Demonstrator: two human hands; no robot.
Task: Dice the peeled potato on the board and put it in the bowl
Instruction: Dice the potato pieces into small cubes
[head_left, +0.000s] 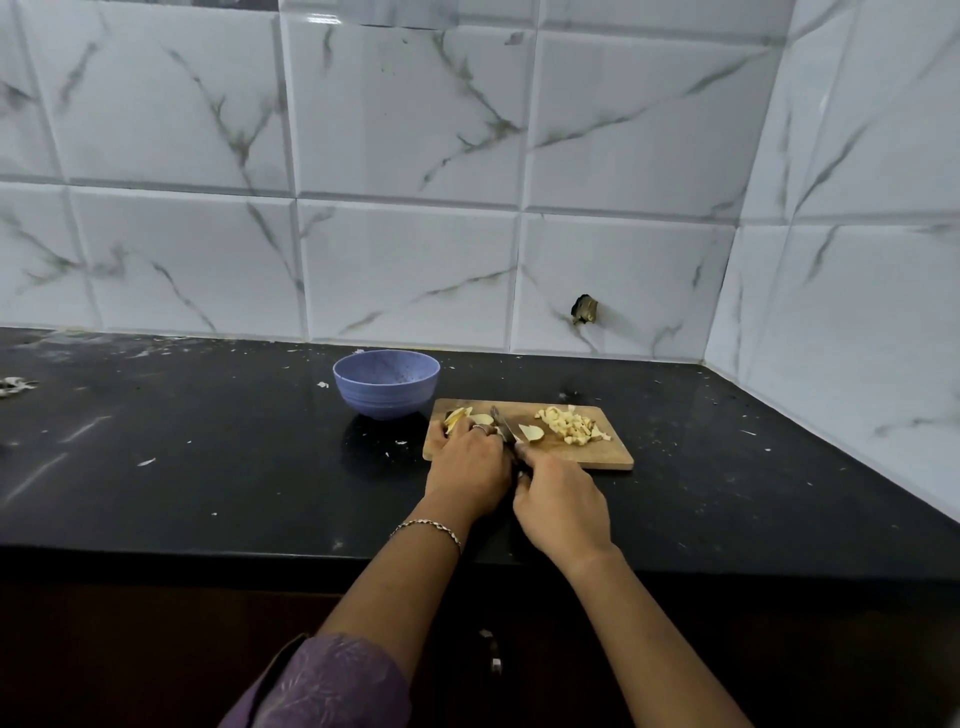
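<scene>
Potato: pale uncut slices under and just past the left fingertips, at the board's left end.
Left hand: fingers curled over the potato, pinning it down. Best kept with the tips tucked back and the knuckles facing the blade.
Knife: the blade runs away from the right hand, close beside the left knuckles. Judged mid-dicing; short, even, straight-down cuts would match the pieces already made.
Right hand: clenched round the knife handle, which it mostly hides, just right of the left hand.
Slice: one loose piece just right of the blade, not yet diced.
Bowl: blue, beyond and left of the left hand, just beside the board's far left corner. No potato shows in it.
Board: wooden, under both hands' reach, lying on the dark surface.
Dice: a heap beyond the right hand, towards the board's right end, waiting to go into the bowl.
</scene>
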